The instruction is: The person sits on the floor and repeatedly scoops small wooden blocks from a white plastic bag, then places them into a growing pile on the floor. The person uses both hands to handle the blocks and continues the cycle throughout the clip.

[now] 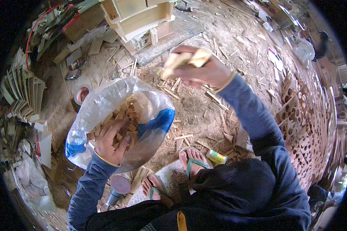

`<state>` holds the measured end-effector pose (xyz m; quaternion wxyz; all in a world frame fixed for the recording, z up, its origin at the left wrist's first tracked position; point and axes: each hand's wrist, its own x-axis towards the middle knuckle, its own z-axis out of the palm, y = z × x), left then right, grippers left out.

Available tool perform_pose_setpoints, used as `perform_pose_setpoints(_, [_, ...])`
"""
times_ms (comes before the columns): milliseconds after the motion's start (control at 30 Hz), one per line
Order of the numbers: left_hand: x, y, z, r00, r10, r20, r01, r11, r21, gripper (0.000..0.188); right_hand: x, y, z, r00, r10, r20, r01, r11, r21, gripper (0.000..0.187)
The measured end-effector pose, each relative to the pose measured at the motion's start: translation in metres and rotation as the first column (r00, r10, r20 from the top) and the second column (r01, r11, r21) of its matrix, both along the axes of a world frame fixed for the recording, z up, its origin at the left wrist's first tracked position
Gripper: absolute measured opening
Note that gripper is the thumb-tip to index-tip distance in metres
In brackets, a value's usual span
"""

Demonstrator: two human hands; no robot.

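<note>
My left hand point(112, 141) reaches into a clear plastic bag point(104, 103) with blue patches, its fingers closed around small wooden blocks point(124, 115) that fill the bag. My right hand point(202, 71) is raised ahead of me and grips several pale wooden pieces point(183, 59) bunched together. Both forearms wear dark blue sleeves with a yellow band at each wrist. My feet in green sandals point(192, 159) rest on a white board below.
The sandy floor is littered with wood offcuts. Light wooden box frames point(140, 19) stand ahead. Stacked wood panels point(21, 92) lie at left, cut-out boards with round holes point(297, 115) at right. A tape roll point(81, 94), a small yellow can point(216, 156) and a sander point(117, 188) lie nearby.
</note>
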<state>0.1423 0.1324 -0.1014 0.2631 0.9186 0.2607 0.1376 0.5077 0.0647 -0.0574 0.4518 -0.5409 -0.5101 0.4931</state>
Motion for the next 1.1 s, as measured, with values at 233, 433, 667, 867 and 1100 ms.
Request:
perform_pose_setpoints(233, [-0.007, -0.003, -0.019, 0.972, -0.019, -0.235, 0.084, 0.958, 0.273, 0.076, 0.096, -0.039, -0.147, 0.837, -0.119, 0.534, 0.283, 0.929, -0.237, 0.040])
perform_pose_setpoints(433, [-0.005, 0.002, -0.029, 0.962, -0.003, -0.272, 0.087, 0.951, 0.297, 0.074, 0.136, -0.047, -0.215, 0.801, -0.153, 0.579, 0.385, 0.872, -0.302, 0.029])
perform_pose_setpoints(667, [-0.006, -0.004, -0.027, 0.986, 0.006, -0.169, 0.044, 0.955, 0.292, 0.050, 0.148, -0.043, -0.187, 0.836, -0.092, 0.542, 0.404, 0.771, -0.492, 0.039])
perform_pose_setpoints(867, [-0.005, 0.002, -0.027, 0.980, -0.008, -0.196, 0.076, 0.937, 0.340, 0.053, 0.139, -0.033, -0.171, 0.813, 0.002, 0.582, 0.412, 0.704, -0.578, 0.096])
perform_pose_setpoints(1100, [-0.013, 0.011, -0.024, 0.981, -0.022, -0.192, 0.088, 0.937, 0.338, 0.052, 0.161, 0.006, -0.134, 0.660, -0.472, 0.585, 0.616, 0.786, -0.060, 0.046])
